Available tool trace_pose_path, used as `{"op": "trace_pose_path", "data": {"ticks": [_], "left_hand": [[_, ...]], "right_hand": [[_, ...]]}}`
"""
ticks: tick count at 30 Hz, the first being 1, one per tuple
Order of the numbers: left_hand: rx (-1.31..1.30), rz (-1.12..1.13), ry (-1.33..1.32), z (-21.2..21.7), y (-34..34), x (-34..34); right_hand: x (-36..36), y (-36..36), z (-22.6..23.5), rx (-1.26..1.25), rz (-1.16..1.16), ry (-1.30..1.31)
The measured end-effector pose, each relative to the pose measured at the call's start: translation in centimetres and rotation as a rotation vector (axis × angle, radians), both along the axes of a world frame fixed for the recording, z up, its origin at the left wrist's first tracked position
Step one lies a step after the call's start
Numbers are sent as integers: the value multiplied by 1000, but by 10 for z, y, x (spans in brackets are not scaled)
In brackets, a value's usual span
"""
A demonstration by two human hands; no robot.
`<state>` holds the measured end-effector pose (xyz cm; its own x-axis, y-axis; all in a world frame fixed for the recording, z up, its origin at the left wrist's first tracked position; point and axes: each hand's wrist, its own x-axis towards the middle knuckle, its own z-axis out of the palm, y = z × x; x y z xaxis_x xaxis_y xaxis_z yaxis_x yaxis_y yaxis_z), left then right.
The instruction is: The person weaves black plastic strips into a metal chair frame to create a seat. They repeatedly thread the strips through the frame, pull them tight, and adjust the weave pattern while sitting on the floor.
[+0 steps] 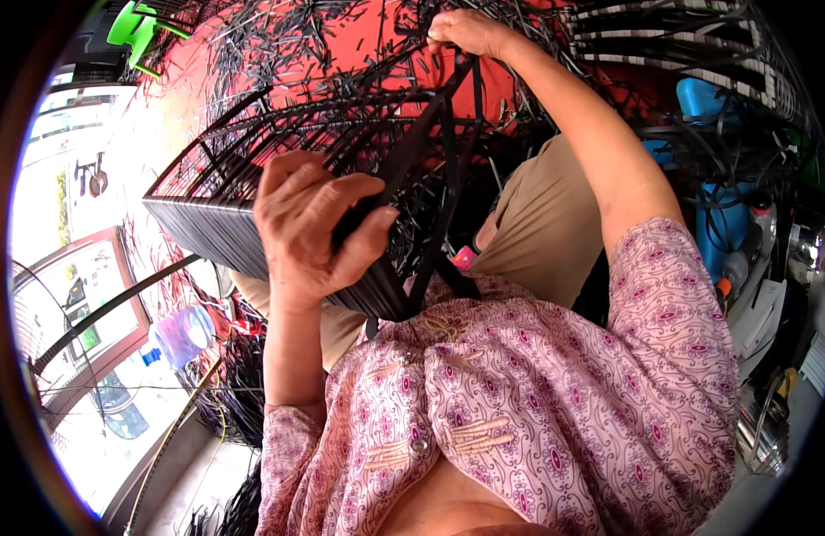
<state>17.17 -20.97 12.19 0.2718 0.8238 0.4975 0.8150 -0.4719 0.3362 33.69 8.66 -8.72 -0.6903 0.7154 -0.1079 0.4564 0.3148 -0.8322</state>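
Nearest of all is the person's own pink-and-purple patterned blouse (pixel 564 429), with tan trousers (pixel 555 223) showing just beyond its hem. Against the lap, tilted, sits a black slatted frame (pixel 220 232), its closely ribbed side turned toward the left and its more open bars spreading away across the middle of the view. The left hand (pixel 314 223) is at the frame's near side, fingers curved and thumb standing off from them with dark material behind the gap; one cannot tell whether it is clamped on anything. The right arm reaches far forward, and the right hand (pixel 470 34) is well apart from the left, its fingertips bunched closed on a black strip (pixel 412 33) near the frame's far top corner. Out to the right are a steel container (pixel 762 433) and a blue container (pixel 714 228), the latter partly behind tangled dark strands. To the left lies a clear plastic bottle (pixel 184 335) with a blue cap. Beyond the frame, short black offcuts (pixel 269 40) litter a red floor (pixel 354 37), and at the upper left, farther off, stands a bright green chair (pixel 134 31).
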Motion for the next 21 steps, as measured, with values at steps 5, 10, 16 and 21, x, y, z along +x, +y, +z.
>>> {"op": "trace_pose_path", "data": {"ticks": [5,10,16,21], "left_hand": [[-10,-9,-39,17,-4,-27],[52,41,-59,11,4,-27],[-23,90,-94,3,27,-14],[10,89,-133,-11,60,4]], "right_hand": [[2,15,1,477,235,-256],[57,-14,64,186,57,-347],[123,-104,154,-73,-352,-99],[148,-195,199,-92,-464,-7]]}}
